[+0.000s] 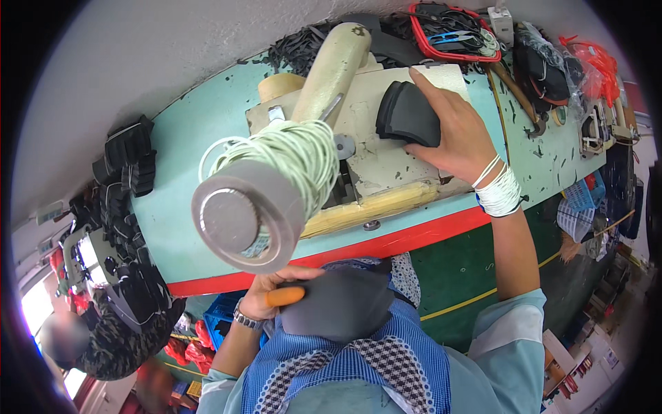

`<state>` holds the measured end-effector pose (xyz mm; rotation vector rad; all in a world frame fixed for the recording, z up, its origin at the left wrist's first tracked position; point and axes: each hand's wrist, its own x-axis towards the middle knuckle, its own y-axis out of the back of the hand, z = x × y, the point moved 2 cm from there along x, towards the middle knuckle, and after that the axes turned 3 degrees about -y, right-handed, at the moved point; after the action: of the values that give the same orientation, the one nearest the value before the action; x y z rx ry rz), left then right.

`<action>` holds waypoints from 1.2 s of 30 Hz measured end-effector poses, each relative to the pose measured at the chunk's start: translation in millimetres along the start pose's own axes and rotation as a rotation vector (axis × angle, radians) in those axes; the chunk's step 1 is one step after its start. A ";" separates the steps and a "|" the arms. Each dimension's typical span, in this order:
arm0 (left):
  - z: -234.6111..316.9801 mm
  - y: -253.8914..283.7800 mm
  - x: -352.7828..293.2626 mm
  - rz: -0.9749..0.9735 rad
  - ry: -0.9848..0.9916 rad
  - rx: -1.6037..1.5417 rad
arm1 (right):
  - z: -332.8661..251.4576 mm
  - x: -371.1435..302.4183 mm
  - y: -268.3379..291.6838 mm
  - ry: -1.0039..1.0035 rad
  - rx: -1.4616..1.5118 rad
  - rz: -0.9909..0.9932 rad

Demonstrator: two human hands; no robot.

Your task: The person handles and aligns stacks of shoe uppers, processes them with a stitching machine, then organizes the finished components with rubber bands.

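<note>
My left hand point(272, 298), an orange cot on one finger, grips a dark grey, smooth, curved piece point(338, 307) held over my lap. My right hand point(458, 131) spans a small stack of black curved pieces point(410, 114) on the pale machine bed point(386, 165). Its thumb lies at the near edge and a finger along the far side. White cord point(498, 193) is wound round the right wrist. Left of the stack rises the cream machine arm point(331, 76). Pale green cord point(286, 162) hangs coiled round it, behind a grey round end point(241, 217).
Black scraps point(300, 50) lie along the wall. A red basket point(455, 34) with cords and blue-handled scissors stands at the back, a hammer point(520, 96) to its right. Bundled black pieces point(127, 155) stack at the left table edge. Another person point(117, 338) sits at far left.
</note>
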<state>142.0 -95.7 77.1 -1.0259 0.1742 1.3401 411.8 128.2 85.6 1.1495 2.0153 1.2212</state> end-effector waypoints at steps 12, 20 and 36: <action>117.3 33.0 84.8 -0.362 -0.064 0.967 | -74.9 -27.0 -23.4 0.161 0.364 -0.168; 87.3 55.7 90.0 -0.383 -0.343 0.628 | -71.8 -27.5 -38.4 0.212 0.399 -0.189; 100.4 66.4 79.3 -0.278 -0.314 1.020 | -64.1 -39.5 -19.2 -0.019 0.552 -0.415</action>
<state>64.3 22.7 50.5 0.0255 0.4055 0.9357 375.4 60.8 98.3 0.8864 2.4938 0.4592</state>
